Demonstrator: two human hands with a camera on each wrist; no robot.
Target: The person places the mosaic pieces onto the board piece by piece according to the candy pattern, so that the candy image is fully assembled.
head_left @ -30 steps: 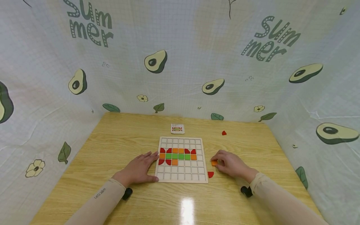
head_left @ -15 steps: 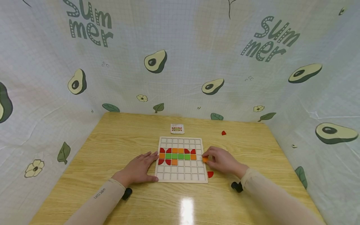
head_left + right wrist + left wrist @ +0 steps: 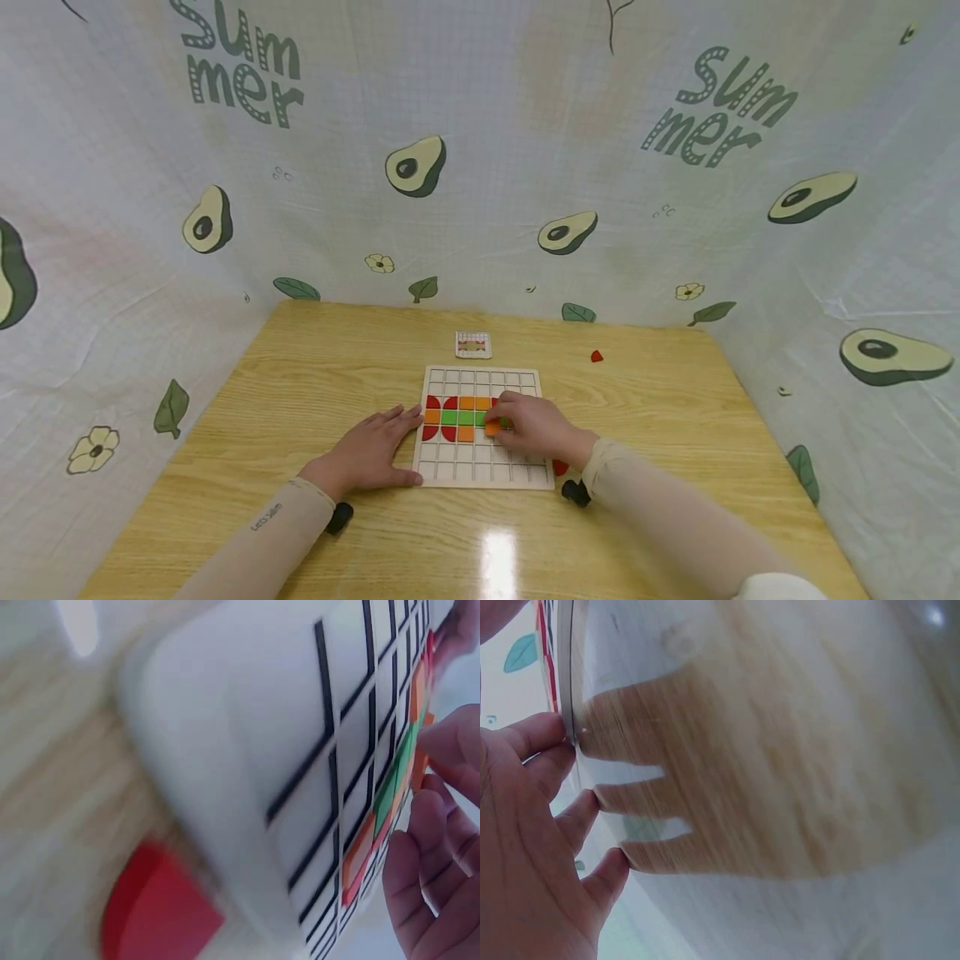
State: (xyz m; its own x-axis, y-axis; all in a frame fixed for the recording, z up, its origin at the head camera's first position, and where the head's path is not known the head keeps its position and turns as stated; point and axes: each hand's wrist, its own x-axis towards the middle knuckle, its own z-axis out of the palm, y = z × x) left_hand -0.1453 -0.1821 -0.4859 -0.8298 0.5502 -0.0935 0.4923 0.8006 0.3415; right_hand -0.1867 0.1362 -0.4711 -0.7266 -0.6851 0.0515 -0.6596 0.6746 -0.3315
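Note:
A pale gridded board [image 3: 483, 475] lies on the table, with red quarter-circle, orange and green square tiles across its middle rows. My right hand [image 3: 543, 429] is over the board's right half, pinching an orange square tile [image 3: 492, 428] between thumb and fingers, close to the lower filled row. The hand covers some tiles on that side. My left hand [image 3: 367, 450] lies flat on the table, fingers spread, its fingertips and thumb right at the board's left edge. In the left wrist view, the fingers [image 3: 577, 817] stretch out straight against the board's side and tabletop.
Behind the board lies a small pattern card [image 3: 473, 345]. One red quarter-circle piece [image 3: 597, 357] sits at the back right; another red piece [image 3: 161, 907] is beside the board's right edge. Printed cloth [image 3: 487, 167] surrounds the wooden table [image 3: 420, 542].
My right hand has carried the orange tile leftward from the table beside the board to over its grid. The left hand has stayed in place.

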